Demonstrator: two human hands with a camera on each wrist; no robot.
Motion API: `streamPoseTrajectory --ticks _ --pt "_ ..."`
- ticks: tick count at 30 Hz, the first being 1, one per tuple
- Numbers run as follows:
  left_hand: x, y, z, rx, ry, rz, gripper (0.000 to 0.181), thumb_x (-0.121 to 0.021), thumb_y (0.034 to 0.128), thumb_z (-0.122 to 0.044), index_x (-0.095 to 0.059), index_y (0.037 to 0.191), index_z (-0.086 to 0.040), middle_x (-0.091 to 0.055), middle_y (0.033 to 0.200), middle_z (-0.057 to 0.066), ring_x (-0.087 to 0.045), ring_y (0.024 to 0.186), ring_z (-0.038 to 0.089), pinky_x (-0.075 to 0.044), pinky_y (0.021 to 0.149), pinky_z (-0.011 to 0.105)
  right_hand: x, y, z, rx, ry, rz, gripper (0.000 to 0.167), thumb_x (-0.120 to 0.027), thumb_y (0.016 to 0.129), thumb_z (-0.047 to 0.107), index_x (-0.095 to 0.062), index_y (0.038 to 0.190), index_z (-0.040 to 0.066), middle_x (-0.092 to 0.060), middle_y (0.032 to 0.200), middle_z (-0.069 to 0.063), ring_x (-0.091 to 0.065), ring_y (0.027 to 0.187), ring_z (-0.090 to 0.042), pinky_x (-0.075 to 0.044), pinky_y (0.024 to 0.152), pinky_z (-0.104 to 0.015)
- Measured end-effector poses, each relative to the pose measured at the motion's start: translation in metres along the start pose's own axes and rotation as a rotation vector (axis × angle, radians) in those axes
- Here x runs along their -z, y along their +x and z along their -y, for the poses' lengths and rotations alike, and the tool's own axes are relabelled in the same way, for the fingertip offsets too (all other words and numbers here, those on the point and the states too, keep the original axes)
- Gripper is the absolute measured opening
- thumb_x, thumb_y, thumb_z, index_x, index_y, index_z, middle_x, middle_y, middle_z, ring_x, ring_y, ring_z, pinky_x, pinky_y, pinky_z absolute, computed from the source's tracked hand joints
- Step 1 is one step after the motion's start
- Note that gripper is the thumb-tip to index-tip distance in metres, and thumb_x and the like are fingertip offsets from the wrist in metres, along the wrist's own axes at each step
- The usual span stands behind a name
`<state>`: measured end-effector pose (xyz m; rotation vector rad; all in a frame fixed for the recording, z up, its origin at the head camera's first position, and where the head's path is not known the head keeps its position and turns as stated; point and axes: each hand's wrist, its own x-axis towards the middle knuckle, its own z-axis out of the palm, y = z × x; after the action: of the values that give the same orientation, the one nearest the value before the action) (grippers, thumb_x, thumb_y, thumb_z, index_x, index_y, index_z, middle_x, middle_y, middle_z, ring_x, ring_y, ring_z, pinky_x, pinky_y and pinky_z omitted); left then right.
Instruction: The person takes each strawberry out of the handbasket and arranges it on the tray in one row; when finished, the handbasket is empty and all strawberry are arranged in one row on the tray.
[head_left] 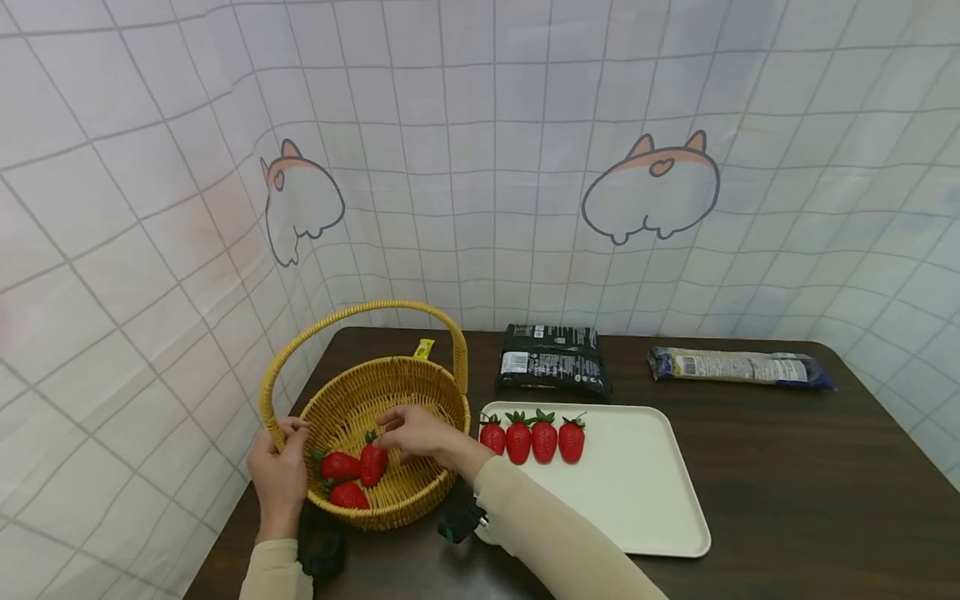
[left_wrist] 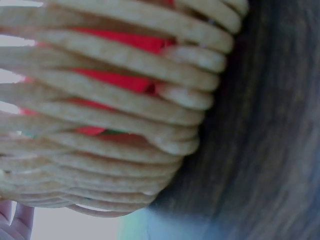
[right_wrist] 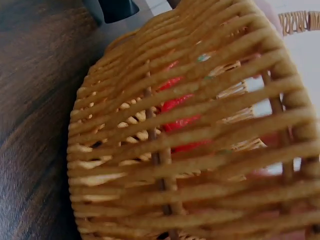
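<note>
The yellow wicker basket stands at the left with its handle up. My left hand grips its left side where the handle meets the rim. Inside lie two strawberries, and a third strawberry is upright, leaves up, at the fingers of my right hand, which reach in over the right rim and appear to pinch it. Through the weave, red fruit shows in the left wrist view and a strawberry in the right one; the wicker hides the fingertips there.
Just right of the basket is a white tray with several strawberries in a row along its upper left. Behind it lie a black packet and a long clear-and-blue packet. A small yellow packet lies behind the basket.
</note>
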<state>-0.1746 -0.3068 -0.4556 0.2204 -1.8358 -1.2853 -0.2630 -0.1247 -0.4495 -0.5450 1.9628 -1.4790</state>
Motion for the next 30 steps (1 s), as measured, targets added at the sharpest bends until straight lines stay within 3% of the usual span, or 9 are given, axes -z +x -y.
streamPoseTrajectory --ticks 5,9,12,18,21,30 --pt "-0.001 0.005 0.013 0.016 -0.009 0.006 0.014 -0.057 0.0879 0.011 -0.051 0.075 0.012 -0.063 0.089 0.024 -0.056 0.081 0.005 -0.039 0.072 0.02 -0.004 0.007 0.003 -0.013 -0.046 0.031 0.048 -0.07 0.089 0.017 -0.055 0.132 0.002 -0.058 0.118 -0.01 -0.06 0.094 -0.021 -0.053 0.084 -0.045" --pt "-0.002 0.009 0.031 0.057 0.016 0.019 0.013 -0.058 0.09 0.006 -0.053 0.078 0.01 -0.066 0.089 0.013 -0.056 0.082 0.004 -0.039 0.074 0.019 -0.009 0.011 0.003 0.023 -0.159 0.005 0.045 -0.072 0.087 0.016 -0.058 0.128 0.003 -0.061 0.12 -0.013 -0.061 0.098 -0.019 -0.053 0.08 -0.037" --pt "-0.001 0.008 0.034 0.088 0.011 0.024 0.012 -0.058 0.0903 0.006 -0.053 0.08 0.009 -0.066 0.088 0.008 -0.056 0.083 0.004 -0.039 0.074 0.019 -0.013 0.014 0.001 0.056 -0.261 -0.012 0.041 -0.072 0.086 0.014 -0.062 0.124 0.004 -0.064 0.116 -0.012 -0.062 0.098 -0.018 -0.051 0.077 -0.03" --pt "0.0 0.003 0.013 0.073 -0.02 0.026 0.01 -0.056 0.0891 0.01 -0.052 0.08 0.011 -0.064 0.088 0.015 -0.056 0.083 0.005 -0.039 0.075 0.019 -0.017 0.016 -0.002 0.107 -0.364 0.042 0.037 -0.073 0.085 0.014 -0.066 0.12 0.005 -0.069 0.108 -0.009 -0.063 0.09 -0.012 -0.049 0.071 -0.024" --pt "0.001 0.001 0.002 0.059 -0.033 0.029 0.01 -0.056 0.089 0.01 -0.052 0.08 0.012 -0.065 0.087 0.014 -0.056 0.083 0.005 -0.038 0.074 0.018 -0.017 0.014 -0.002 0.126 -0.391 0.078 0.034 -0.074 0.086 0.012 -0.067 0.118 0.005 -0.07 0.107 -0.008 -0.063 0.088 -0.01 -0.049 0.07 -0.023" --pt "0.001 -0.001 -0.005 0.081 -0.032 0.032 0.009 -0.055 0.0885 0.01 -0.051 0.081 0.013 -0.065 0.087 0.015 -0.056 0.082 0.006 -0.04 0.072 0.018 -0.019 0.008 -0.004 0.145 -0.47 0.192 0.027 -0.077 0.082 0.009 -0.072 0.109 0.009 -0.068 0.092 0.005 -0.058 0.081 -0.002 -0.047 0.072 -0.02"
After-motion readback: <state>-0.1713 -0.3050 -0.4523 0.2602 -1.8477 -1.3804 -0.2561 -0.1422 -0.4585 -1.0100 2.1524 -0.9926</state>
